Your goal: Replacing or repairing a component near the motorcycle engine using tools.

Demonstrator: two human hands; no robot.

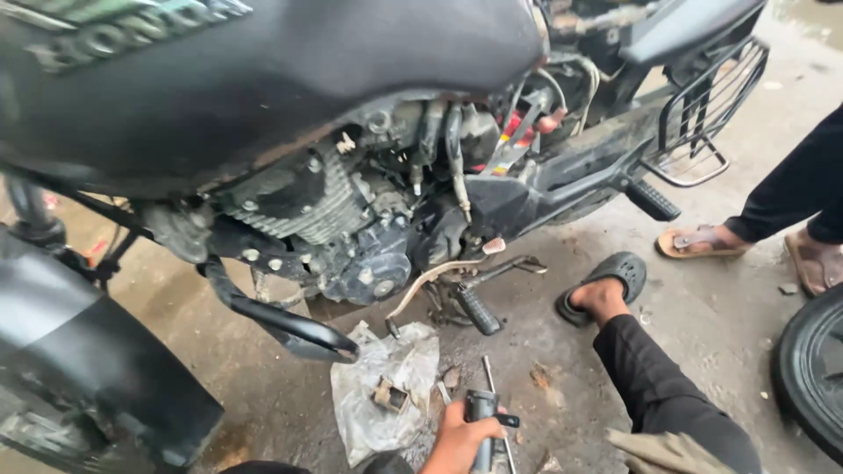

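Front fender (79,360) and crash guard bar (281,320) fill the left; nothing loose there.

Engine (342,219) sits exposed under the dark tank (263,79). Side cover looks to be off, hoses and red wiring (514,127) hanging free behind the cylinder. My read: strip-down is partly done, reassembly not started. No hand is on the engine right now.

On the floor below the engine: crumpled plastic sheet (378,395) with a small metal part (389,395) lying on it, some bits of debris just beside. Parts parked there suggest removal work is underway.

One hand (457,439) at the bottom edge, which one I can't tell for sure, probably the left. Its grip is wrapped tight around a dark-handled tool (481,421), held low over the floor, near the sheet and well apart from the engine. A thin metal rod (492,386) lies on the floor, just beside the tool. Other hand is out of frame.

Obstacles: kick lever (439,281) and footpeg (479,312) stick out right in front of the lower crankcase, so access from below is tight.

Right side: own leg in dark trousers, foot in a dark clog (606,285) near the rear footpeg (652,200). Another person's sandalled feet (702,239) stand close by. A tyre (812,369) rests at the far right edge. Saree guard rack (702,114) at the rear.
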